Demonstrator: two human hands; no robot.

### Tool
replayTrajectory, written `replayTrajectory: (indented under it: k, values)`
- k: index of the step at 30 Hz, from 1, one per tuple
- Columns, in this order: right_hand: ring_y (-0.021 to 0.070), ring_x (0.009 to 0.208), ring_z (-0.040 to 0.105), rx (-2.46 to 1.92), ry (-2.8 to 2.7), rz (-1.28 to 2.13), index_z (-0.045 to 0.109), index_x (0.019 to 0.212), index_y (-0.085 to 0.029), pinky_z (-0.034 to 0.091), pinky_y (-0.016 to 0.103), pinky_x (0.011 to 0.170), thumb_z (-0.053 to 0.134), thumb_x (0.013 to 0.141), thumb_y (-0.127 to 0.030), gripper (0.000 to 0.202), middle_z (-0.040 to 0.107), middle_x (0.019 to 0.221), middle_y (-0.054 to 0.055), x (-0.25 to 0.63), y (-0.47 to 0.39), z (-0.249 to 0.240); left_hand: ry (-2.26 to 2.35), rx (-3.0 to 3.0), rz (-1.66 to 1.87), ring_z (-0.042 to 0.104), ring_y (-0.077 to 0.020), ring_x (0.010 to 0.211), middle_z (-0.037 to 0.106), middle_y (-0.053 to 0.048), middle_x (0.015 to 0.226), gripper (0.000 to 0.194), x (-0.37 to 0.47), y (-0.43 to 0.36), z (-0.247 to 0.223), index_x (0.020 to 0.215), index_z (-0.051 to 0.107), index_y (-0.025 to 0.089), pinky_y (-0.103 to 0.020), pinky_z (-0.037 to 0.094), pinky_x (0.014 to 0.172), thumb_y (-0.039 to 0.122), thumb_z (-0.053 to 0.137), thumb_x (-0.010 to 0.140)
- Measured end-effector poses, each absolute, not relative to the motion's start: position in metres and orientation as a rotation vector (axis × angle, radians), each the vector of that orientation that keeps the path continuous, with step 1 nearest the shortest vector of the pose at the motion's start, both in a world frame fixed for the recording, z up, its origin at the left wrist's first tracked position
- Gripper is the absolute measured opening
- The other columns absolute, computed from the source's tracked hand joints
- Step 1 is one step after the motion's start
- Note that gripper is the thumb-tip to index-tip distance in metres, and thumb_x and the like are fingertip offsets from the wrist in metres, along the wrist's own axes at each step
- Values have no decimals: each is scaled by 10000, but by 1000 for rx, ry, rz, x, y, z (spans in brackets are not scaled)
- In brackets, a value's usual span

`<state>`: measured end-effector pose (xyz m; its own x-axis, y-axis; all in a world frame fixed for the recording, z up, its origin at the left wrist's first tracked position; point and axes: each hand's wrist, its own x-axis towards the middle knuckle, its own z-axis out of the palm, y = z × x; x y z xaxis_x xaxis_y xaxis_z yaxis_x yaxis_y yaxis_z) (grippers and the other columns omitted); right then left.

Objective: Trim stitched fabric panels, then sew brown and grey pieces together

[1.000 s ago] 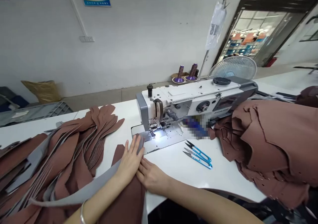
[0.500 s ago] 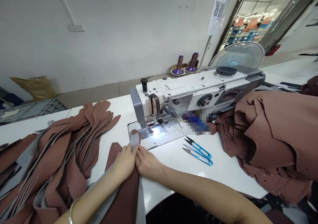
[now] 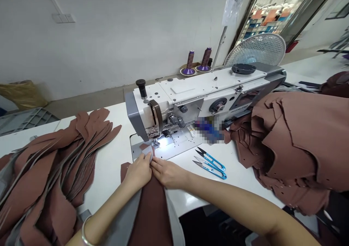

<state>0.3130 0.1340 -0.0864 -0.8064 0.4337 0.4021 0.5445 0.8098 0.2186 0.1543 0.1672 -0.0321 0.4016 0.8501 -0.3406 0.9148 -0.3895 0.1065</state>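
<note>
Both of my hands meet just in front of the needle area of a white sewing machine (image 3: 174, 97). My left hand (image 3: 139, 171) pinches the edge of a brown leather-like piece (image 3: 152, 209) with a grey backing. Beside it, my right hand (image 3: 166, 173) is closed on the same piece at its right edge. The far end of the piece lies on the lit metal plate by the presser foot (image 3: 156, 143); its near part hangs toward me. Whether the foot presses on it I cannot tell.
Stacked brown strips (image 3: 62, 166) lie on the left. Two blue-handled thread snips (image 3: 211, 164) rest right of my hands, near a large pile of brown pieces (image 3: 297, 140). Thread cones (image 3: 190, 64) and a fan (image 3: 256, 49) stand behind the machine.
The view has turned, so the machine appears further left. Both hands stay on the brown piece, whose near part has swung to the right and shows more of its brown face.
</note>
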Motion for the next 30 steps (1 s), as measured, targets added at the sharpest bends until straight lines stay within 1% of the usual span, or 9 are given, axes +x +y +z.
replayTrajectory:
  k: [4,6,9,13,17,22,26,30]
  values:
    - [290,1138,540,-703,-2701,-453,585,1099,20,358,476,1073,375,918,-138,319,595,1146,243,327,140,-85,1548,2350,-293,547,-290,1157,463,-162,1376,611,165,174,-36,1418,314,164,-408,477,884,134,341,808]
    - [286,1139,536,-692,-2713,-437,584,1104,6,358,489,1070,363,921,-137,320,596,1148,231,331,141,-86,1520,2350,-299,543,-287,1165,446,-153,1399,622,168,177,-38,1424,304,163,-403,465,909,123,342,805]
    - [284,1135,536,-684,-2706,-400,584,1092,18,348,484,1077,363,916,-122,315,596,1131,239,333,141,-87,1489,2368,-320,560,-295,1137,466,-151,1377,621,170,179,-40,1424,315,169,-415,471,894,120,343,805]
    - [288,1121,542,-726,-2661,-362,591,1073,27,348,462,1079,374,916,-123,307,603,1100,234,334,142,-88,1517,2394,-344,590,-320,1073,526,-166,1284,624,174,180,-37,1432,321,164,-443,490,836,125,336,809]
    - [286,1115,541,-755,-2646,-361,602,1055,9,358,455,1070,364,924,-129,304,615,1081,212,339,146,-90,1537,2391,-361,597,-333,1046,523,-167,1273,621,182,183,-35,1427,333,181,-460,489,817,134,339,807]
    - [290,1116,535,-783,-2634,-366,598,1053,18,365,457,1058,376,927,-129,294,616,1065,208,342,148,-91,1553,2404,-380,614,-315,993,533,-167,1247,589,189,185,-34,1404,356,199,-450,484,812,140,339,819]
    - [285,1084,546,-789,-2637,-361,606,1029,2,384,471,1039,387,926,-135,278,623,1027,192,342,148,-91,1559,2422,-404,608,-294,1009,551,-155,1197,581,190,184,-34,1411,341,192,-420,493,798,138,328,832]
    - [283,1076,552,-777,-2625,-354,616,1002,-2,374,464,1053,400,915,-128,265,628,1008,182,342,148,-91,1556,2416,-415,599,-294,1033,536,-153,1231,596,191,185,-33,1428,319,174,-412,498,790,146,342,833]
